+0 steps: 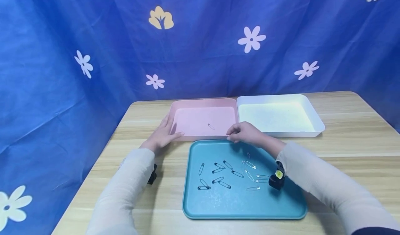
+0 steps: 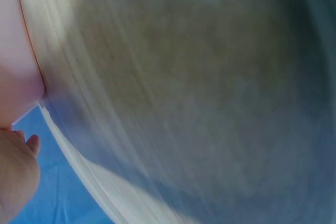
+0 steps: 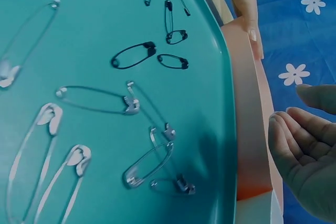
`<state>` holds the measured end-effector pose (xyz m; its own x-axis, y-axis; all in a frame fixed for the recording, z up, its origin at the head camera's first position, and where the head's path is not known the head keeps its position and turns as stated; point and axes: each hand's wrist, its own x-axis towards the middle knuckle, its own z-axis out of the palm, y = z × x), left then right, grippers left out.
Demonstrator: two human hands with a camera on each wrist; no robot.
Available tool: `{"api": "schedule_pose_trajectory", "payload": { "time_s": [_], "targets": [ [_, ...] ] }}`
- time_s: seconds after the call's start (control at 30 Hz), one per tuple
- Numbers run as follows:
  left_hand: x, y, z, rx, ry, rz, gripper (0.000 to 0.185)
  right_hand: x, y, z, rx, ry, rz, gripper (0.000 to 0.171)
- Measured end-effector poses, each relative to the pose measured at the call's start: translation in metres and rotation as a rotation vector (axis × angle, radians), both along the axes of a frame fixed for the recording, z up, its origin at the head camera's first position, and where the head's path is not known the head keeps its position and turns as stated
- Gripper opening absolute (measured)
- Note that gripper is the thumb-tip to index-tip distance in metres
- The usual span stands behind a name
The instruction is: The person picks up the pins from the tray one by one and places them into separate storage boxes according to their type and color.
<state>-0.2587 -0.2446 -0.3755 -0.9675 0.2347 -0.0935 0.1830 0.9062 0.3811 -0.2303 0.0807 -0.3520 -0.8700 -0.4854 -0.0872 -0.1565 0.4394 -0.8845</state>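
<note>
My left hand (image 1: 162, 134) rests against the left front corner of a pink tray (image 1: 193, 115), fingers extended along its side and thumb over the front rim. One safety pin (image 1: 211, 126) lies inside that tray. At the tray's right front corner is my right hand (image 1: 245, 132). In the right wrist view its fingers (image 3: 310, 145) curve loosely, the thumb stands apart, and nothing shows between them. Below lies a teal tray (image 1: 247, 203) with several black safety pins (image 3: 150, 49) on its left part and several silver safety pins (image 3: 51, 114) on its right.
A white tray (image 1: 268, 113) stands at the back right, beside the pink one. All the trays sit on a wooden table (image 1: 350, 151). A blue curtain (image 1: 200, 61) with flower prints hangs behind and to the left.
</note>
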Motion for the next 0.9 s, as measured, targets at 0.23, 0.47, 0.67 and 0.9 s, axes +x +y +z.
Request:
{"api": "schedule_pose_trajectory", "payload": {
  "time_s": [0.23, 0.47, 0.67, 0.9],
  "targets": [
    [0.000, 0.000, 0.000, -0.023, -0.004, -0.004, 0.097, 0.009, 0.012, -0.003, 0.013, -0.048, 0.023, 0.024],
    [-0.001, 0.000, 0.001, -0.038, -0.004, -0.001, 0.097, 0.017, 0.027, -0.003, 0.015, -0.063, 0.024, 0.025],
    [-0.002, -0.001, 0.000, -0.037, 0.002, -0.002, 0.097, 0.025, 0.044, -0.007, 0.060, -0.042, 0.046, 0.023],
    [-0.002, -0.001, -0.001, -0.013, 0.004, 0.000, 0.097, 0.036, 0.063, -0.013, 0.128, 0.019, 0.083, 0.017]
  ]
}}
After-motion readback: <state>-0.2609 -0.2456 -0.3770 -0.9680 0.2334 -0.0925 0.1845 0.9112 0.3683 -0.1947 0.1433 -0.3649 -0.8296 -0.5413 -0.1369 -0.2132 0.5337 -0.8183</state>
